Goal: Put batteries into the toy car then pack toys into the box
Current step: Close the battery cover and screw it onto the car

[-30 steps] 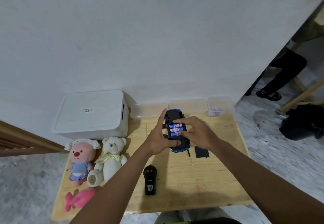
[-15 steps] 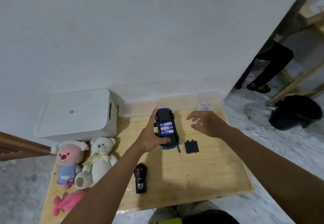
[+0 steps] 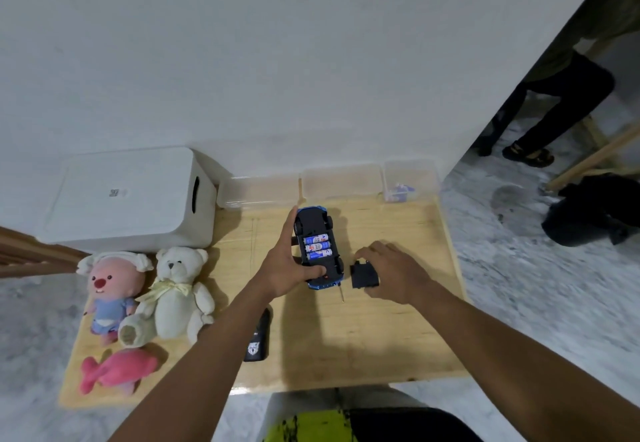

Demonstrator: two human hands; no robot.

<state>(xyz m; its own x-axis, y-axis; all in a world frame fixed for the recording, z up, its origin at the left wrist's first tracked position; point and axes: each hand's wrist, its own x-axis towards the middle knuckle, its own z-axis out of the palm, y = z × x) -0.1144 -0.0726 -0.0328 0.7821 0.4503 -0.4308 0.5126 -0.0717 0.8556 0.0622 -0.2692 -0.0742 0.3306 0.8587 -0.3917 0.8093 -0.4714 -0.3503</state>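
Note:
A blue toy car (image 3: 317, 230) lies upside down on the wooden table (image 3: 381, 331), with three batteries (image 3: 317, 246) showing in its open bay. My left hand (image 3: 285, 265) grips the car from its left side, thumb across the underside. My right hand (image 3: 391, 272) pinches the black battery cover (image 3: 363, 274), which lies just right of the car. A thin screwdriver (image 3: 341, 293) pokes out below the car. The white lidded box (image 3: 131, 199) stands at the back left.
A pink plush (image 3: 110, 289), a white teddy bear (image 3: 180, 289) and a pink fish plush (image 3: 117, 370) lie at the table's left. A black remote (image 3: 258, 341) sits partly under my left forearm. Clear plastic tubs (image 3: 341, 182) line the wall. A person's legs (image 3: 554, 109) stand at right.
My right hand left the batteries, swung out to the right, then came down on the black cover beside the car. My left hand kept its grip on the car.

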